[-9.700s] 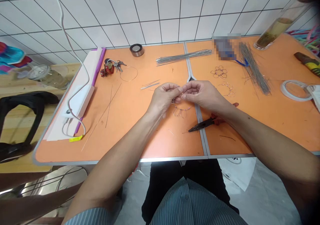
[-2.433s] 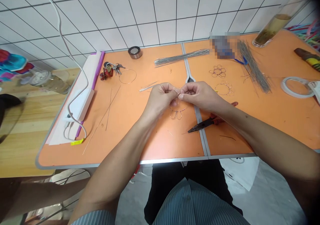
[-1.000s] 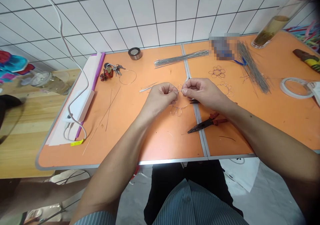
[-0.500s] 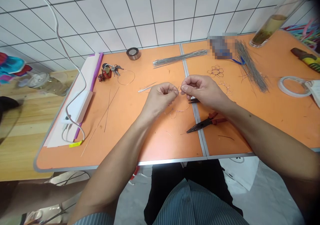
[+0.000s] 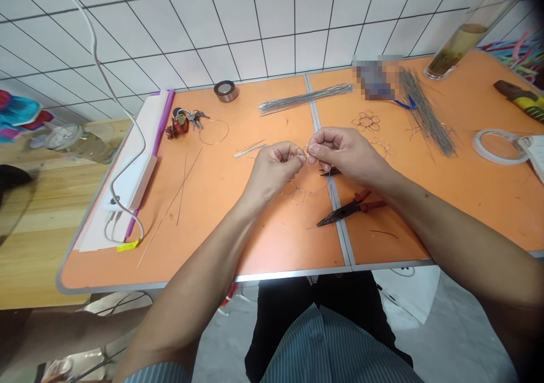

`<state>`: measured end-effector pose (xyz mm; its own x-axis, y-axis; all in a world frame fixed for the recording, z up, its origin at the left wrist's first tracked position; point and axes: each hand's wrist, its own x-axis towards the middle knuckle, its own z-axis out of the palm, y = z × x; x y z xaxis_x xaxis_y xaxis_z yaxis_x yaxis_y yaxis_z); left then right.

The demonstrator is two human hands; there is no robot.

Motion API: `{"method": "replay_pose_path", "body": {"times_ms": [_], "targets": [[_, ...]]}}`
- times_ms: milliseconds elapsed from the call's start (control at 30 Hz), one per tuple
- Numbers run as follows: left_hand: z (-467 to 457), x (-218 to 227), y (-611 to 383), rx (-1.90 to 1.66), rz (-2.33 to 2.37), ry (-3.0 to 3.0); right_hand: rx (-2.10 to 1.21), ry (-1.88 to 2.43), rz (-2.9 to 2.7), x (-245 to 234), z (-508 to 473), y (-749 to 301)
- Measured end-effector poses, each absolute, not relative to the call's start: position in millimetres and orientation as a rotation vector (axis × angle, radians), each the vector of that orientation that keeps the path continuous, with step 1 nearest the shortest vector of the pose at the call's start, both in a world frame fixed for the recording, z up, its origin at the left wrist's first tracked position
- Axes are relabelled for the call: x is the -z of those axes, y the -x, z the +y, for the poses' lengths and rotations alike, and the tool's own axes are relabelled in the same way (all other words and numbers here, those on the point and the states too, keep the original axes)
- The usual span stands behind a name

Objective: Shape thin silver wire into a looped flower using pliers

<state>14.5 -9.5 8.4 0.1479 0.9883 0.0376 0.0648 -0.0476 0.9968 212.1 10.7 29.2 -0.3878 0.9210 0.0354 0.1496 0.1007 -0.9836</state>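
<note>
Both my hands pinch a thin copper-coloured wire ring with small bent loops [image 5: 298, 195], close together above the orange table [image 5: 238, 218]. My left hand [image 5: 276, 167] is closed with thumb and forefinger on it; my right hand [image 5: 346, 150] grips it just to the right, fingertips nearly touching the left ones. The lower arc of the ring and a petal-like loop hang below the fingers; the part inside the fingertips is hidden. Needle-nose pliers with red handles [image 5: 346, 210] lie just below my right hand. Dark tips of another tool [image 5: 330, 172] show beneath that hand.
Behind my hands lies a bundle of straight wires [image 5: 306, 99]; another bundle [image 5: 427, 111] is at right. A wire flower [image 5: 366, 121], a tape roll [image 5: 226, 90], keys [image 5: 195, 118], a wire ring [image 5: 215, 132], a white power strip [image 5: 134, 182] and a glass bottle [image 5: 457, 49] stand around.
The wire piece has shifted slightly down and turned, so more of its lower arc and loop shows. My left hand has moved a little to the right.
</note>
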Motion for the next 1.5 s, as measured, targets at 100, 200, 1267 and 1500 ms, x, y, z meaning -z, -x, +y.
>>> {"method": "replay_pose_path", "body": {"times_ms": [100, 200, 1267, 1500], "targets": [[-10.0, -9.5, -17.0, -1.123, 1.161, -1.324, -1.339, 1.082, -1.666, -31.7, 10.3, -212.2], [-9.2, -9.4, -16.8, -1.162, 1.205, -1.273, -1.319, 1.102, -1.683, -32.8, 9.5, -212.4], [-9.1, -11.2, -12.4, -1.147, 1.026, -1.324, -1.213, 1.165, -1.754, -29.4, 3.2, -205.0], [-9.8, -9.5, -16.6, -1.176, 1.091, -1.240, -0.957, 1.188, -1.921, -27.9, -0.3, -205.0]]}}
